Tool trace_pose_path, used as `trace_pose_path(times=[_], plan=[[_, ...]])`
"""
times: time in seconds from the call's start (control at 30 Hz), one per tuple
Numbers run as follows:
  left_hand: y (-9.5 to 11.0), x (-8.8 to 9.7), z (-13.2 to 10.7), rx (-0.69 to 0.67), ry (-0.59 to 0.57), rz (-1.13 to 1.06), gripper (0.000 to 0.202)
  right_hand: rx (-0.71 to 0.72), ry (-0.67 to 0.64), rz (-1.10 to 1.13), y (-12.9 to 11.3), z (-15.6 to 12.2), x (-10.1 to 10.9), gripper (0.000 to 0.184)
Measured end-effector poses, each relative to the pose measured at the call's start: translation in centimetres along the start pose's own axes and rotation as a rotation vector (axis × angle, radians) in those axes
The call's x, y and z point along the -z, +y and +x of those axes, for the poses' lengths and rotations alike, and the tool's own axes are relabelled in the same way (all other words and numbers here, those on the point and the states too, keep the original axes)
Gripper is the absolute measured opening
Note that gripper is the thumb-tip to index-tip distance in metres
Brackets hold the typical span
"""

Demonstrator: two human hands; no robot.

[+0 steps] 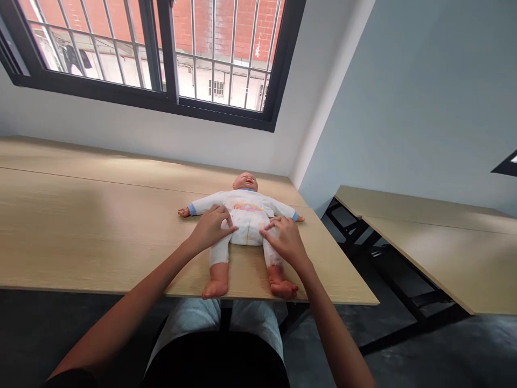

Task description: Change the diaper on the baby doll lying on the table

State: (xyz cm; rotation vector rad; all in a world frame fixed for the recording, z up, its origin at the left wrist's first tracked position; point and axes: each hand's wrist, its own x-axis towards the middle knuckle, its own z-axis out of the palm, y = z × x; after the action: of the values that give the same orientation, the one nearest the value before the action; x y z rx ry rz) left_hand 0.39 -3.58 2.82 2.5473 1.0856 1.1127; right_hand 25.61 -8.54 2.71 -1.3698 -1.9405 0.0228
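Observation:
A baby doll [245,182] lies on its back on the wooden table, head toward the window and bare feet at the near edge. It wears a white long-sleeved top [250,200] with blue cuffs and a coloured print, and white pants [247,231]. My left hand [212,227] is at the pants' left side near the hip, thumb and fingers closed on the cloth. On the opposite hip, my right hand [286,237] pinches the pants in the same way. The doll's arms are spread out to both sides.
The table [100,231] runs along the wall under a barred window [161,54]. Its right end is close to the doll. Beyond a gap on the right stands a second table [436,242] with a black metal frame. My legs are under the near edge.

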Motion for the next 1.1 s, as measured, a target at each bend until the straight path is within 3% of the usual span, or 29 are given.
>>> trace_pose_path(times=[0.13,0.3,0.7,0.9,1.1], plan=[[0.0,-0.7,-1.1,0.079,-0.029,-0.127,0.016,0.01,-0.081,-0.096,-0.1,-1.5,-1.2,0.01],[-1.0,-1.5,-0.8,0.132,-0.052,-0.233,0.008,0.002,-0.049,0.054,0.5,-1.2,-2.3,0.008],[-1.6,-0.4,-0.7,0.094,-0.116,-0.373,0.029,-0.06,-0.05,0.18,1.6,-1.7,-1.6,0.003],[-1.5,-1.2,-1.0,0.174,-0.073,-0.332,0.024,-0.098,0.01,0.282,1.5,-1.5,-1.9,0.018],[-2.0,-1.5,-1.0,0.152,-0.093,-0.382,0.025,-0.139,0.059,0.334,1.3,-1.1,-2.4,0.027]])
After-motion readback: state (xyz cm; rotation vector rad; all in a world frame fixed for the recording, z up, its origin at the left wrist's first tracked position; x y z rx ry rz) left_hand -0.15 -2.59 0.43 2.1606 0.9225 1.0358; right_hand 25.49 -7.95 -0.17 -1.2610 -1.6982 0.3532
